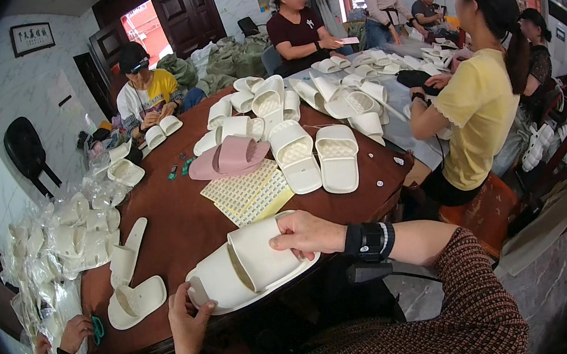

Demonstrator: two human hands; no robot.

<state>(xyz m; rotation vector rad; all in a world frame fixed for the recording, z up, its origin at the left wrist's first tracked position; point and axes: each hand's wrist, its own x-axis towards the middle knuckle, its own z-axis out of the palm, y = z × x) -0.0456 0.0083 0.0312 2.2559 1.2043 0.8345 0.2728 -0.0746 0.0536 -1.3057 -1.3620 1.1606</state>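
A large cream slide slipper [220,282] is held level at the near table edge, in front of my body. My left hand [189,321] grips its left end, thumb on top and fingers curled at the side. My right hand [307,234] pinches the wide strap near its right end, with the thumb on the outer face. Just beyond lie yellow-and-white sticker sheets [248,190], partly under a pink slipper [231,158]. Two cream slippers, a left one [295,158] and a right one [338,160], lie side by side past the sheets.
Cream slippers [137,301] rest at the table's left, beside bagged slippers [68,239]. A neighbour's hand [76,335] is at lower left near green scissors [98,330]. More slippers [352,101] are heaped at the back. A person in yellow [477,111] sits at right; others work around the table [183,225].
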